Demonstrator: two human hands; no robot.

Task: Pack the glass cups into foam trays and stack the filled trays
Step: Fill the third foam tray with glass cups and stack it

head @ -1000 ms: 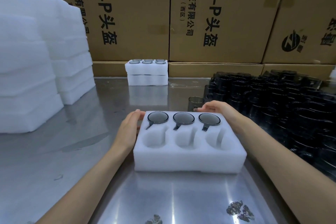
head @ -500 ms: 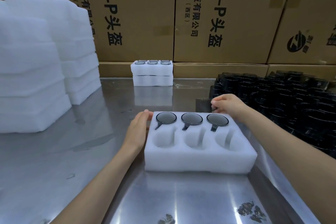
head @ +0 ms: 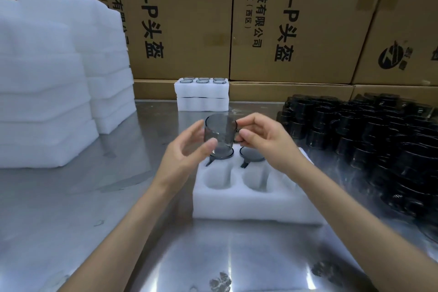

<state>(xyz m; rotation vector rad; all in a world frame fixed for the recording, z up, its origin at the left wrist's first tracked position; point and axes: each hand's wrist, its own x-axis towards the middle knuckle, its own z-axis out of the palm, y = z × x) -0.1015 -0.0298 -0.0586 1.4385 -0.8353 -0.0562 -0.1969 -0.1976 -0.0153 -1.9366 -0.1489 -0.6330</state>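
A smoky glass cup (head: 219, 134) hangs above the back row of a white foam tray (head: 248, 204). My right hand (head: 265, 142) pinches the cup by its handle and rim. My left hand (head: 187, 152) is beside the cup with fingers loosely spread, its thumb touching the glass. The tray's back pockets hold cups, two of which (head: 251, 156) show; the front pockets (head: 218, 176) stand empty. My right hand hides the tray's right side. Two stacked filled trays (head: 201, 93) sit at the back of the table.
Tall piles of blank foam trays (head: 47, 92) fill the left. A mass of dark glass cups (head: 369, 142) covers the right of the steel table (head: 71, 197). Cardboard boxes (head: 284, 19) wall off the back.
My right hand took a cup from behind the tray and lifted it over the tray. My left hand left the tray's corner and rose to the cup. The view shifted closer.
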